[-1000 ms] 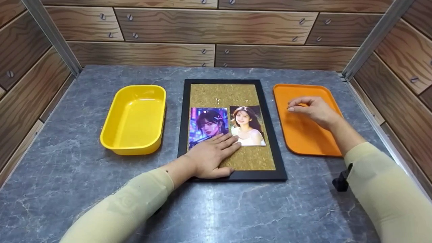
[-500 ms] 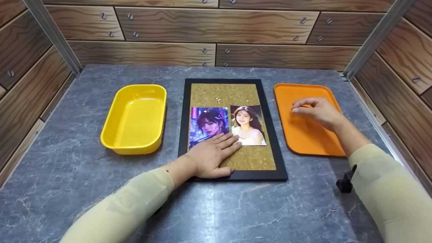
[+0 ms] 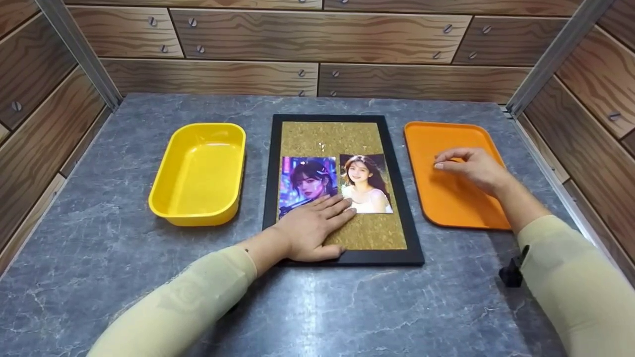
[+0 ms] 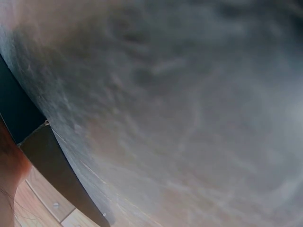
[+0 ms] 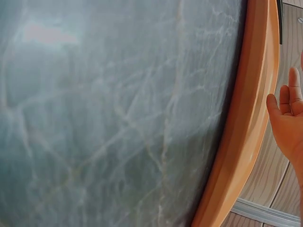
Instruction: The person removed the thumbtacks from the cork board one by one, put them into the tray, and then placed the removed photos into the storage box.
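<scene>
A black-framed cork board (image 3: 389, 233) lies on the table, carrying two portrait prints. The purple-toned print (image 3: 307, 176) is on the left; the print of a person in white (image 3: 365, 183) is beside it. My left hand (image 3: 312, 230) rests flat with spread fingers on the board's lower part, covering the lower edges of the prints. Over the orange tray (image 3: 434, 198) hovers my right hand (image 3: 476, 171), its fingers loosely bent, thumb and index tips close together. Nothing shows between them. In the right wrist view this hand (image 5: 289, 123) appears beyond the tray rim (image 5: 251, 99).
A deep yellow bin (image 3: 196, 183) stands left of the board. Small bright spots (image 3: 322, 147) show on the cork above the prints; their kind is unclear. Wood-patterned panels (image 3: 317, 37) enclose the grey marbled table (image 3: 317, 307). The left wrist view is mostly blurred.
My right hand has drifted slightly right and toward me over the orange tray. The left hand stays in place on the board.
</scene>
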